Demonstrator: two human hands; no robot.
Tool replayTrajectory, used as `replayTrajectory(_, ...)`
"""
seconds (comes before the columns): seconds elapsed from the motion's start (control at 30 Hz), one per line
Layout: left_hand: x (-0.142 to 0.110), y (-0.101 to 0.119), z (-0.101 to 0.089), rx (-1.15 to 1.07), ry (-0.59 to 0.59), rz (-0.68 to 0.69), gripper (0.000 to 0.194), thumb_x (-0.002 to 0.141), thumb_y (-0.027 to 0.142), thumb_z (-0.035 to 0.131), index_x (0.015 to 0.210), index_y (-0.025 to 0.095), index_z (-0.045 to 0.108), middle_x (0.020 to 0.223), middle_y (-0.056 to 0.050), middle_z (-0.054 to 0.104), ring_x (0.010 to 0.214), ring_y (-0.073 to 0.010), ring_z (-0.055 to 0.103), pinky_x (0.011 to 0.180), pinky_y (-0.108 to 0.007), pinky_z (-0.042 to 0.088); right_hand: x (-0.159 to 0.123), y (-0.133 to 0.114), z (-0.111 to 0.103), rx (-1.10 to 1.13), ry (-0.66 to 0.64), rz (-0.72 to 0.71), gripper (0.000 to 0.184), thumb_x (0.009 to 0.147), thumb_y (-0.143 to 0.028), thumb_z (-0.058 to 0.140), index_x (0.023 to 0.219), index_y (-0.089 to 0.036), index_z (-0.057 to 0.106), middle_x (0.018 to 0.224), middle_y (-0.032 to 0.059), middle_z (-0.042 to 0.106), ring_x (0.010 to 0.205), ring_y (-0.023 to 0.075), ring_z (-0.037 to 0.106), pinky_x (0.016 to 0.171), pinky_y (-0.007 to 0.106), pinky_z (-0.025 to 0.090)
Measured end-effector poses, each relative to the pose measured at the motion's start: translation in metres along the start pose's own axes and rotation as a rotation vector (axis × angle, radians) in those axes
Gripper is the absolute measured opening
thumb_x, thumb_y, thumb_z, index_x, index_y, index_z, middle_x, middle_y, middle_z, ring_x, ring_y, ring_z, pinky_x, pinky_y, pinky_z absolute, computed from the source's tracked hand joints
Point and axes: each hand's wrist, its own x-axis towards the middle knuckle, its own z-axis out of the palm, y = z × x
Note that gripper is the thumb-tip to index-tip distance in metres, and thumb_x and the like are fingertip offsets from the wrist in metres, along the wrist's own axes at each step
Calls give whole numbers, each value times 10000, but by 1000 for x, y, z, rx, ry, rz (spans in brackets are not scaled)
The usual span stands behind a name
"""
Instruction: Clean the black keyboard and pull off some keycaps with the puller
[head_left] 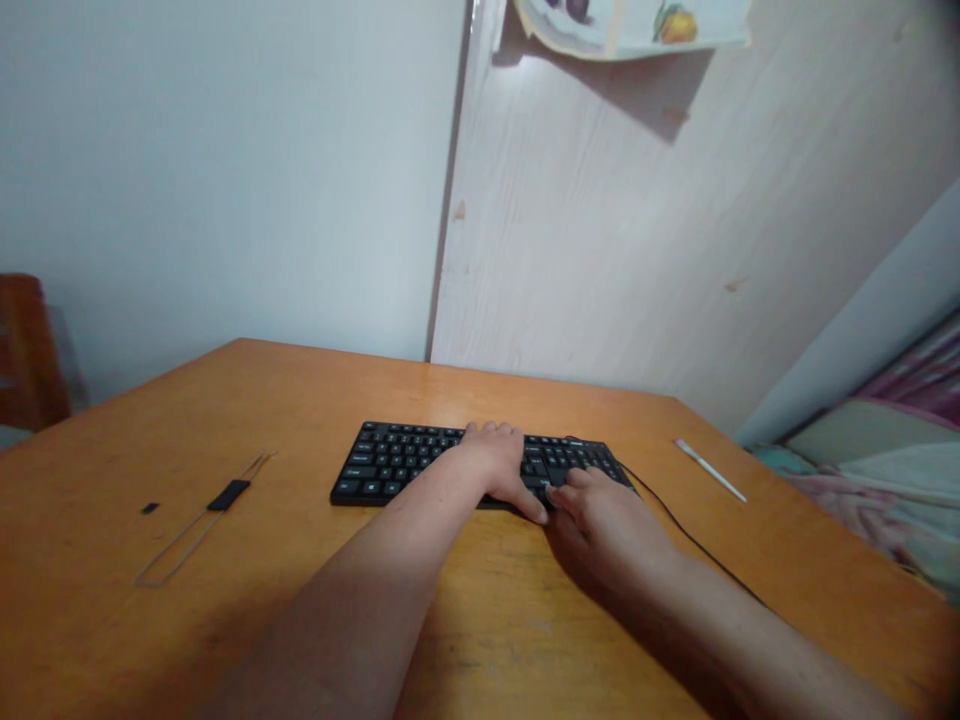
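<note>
A black keyboard (394, 462) lies on the wooden table in front of me. My left hand (491, 462) spans it from back to front, fingers at the far edge and thumb at the near edge, gripping it. Over its right part, my right hand (596, 505) is closed, with curled fingers and the thumb tip close to the keys beside my left thumb. Whatever may be between those right fingertips is hidden. Both hands cover some of the keys.
A thin cable (675, 520) runs from the keyboard towards the right front. A slim white brush-like stick (712, 470) lies at the right. On the left are a wire loop with a black middle (229, 494) and a small black piece (151, 508). The wall borders the table (300, 400) behind.
</note>
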Motion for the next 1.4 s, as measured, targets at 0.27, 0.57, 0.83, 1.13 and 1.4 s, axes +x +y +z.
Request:
replayTrajectory(0.27, -2, -2, 1, 31, 3, -10, 1043, 463, 844, 629, 1270, 192, 519, 1347, -174, 552, 1222, -374, 500, 1044, -516, 375, -6, -2, -8, 21, -25, -8, 246, 933, -278, 485, 779, -199, 660, 792, 45, 577, 773, 180, 487, 642, 312, 273)
replayTrajectory(0.57, -2, -7, 8, 30, 30, 0, 1088, 490, 855, 608, 1354, 213, 451, 1432, -154, 492, 1295, -380, 451, 1085, -501, 344, -11, 3, -14, 58, -29, -55, 295, 930, -260, 477, 733, -194, 686, 779, 55, 611, 740, 175, 496, 635, 316, 281)
replayTrajectory(0.83, -5, -5, 9, 30, 35, -32, 1263, 426, 929, 576, 1432, 193, 374, 1510, -184, 412, 1371, -410, 374, 1112, -519, 309, -2, 34, -17, 242, -2, 57, 217, 867, -230, 536, 807, -209, 744, 848, 61, 651, 840, 199, 573, 741, 288, 381)
replayTrajectory(1.13, -4, 16, 15, 61, 68, -42, 1251, 457, 960, 511, 1432, 187, 380, 1472, -184, 455, 1321, -417, 426, 1074, -541, 343, 6, 63, -16, 309, 102, 116, 255, 885, -229, 506, 862, -193, 757, 878, 71, 687, 852, 194, 602, 771, 275, 407)
replayTrajectory(1.4, -6, 12, 6, 54, 80, -40, 1279, 535, 965, 456, 1521, 180, 242, 1590, -175, 300, 1447, -374, 285, 1162, -491, 222, 16, 78, -2, 656, 177, 147, 298, 864, -258, 479, 857, -179, 766, 883, 56, 742, 808, 189, 638, 724, 268, 441)
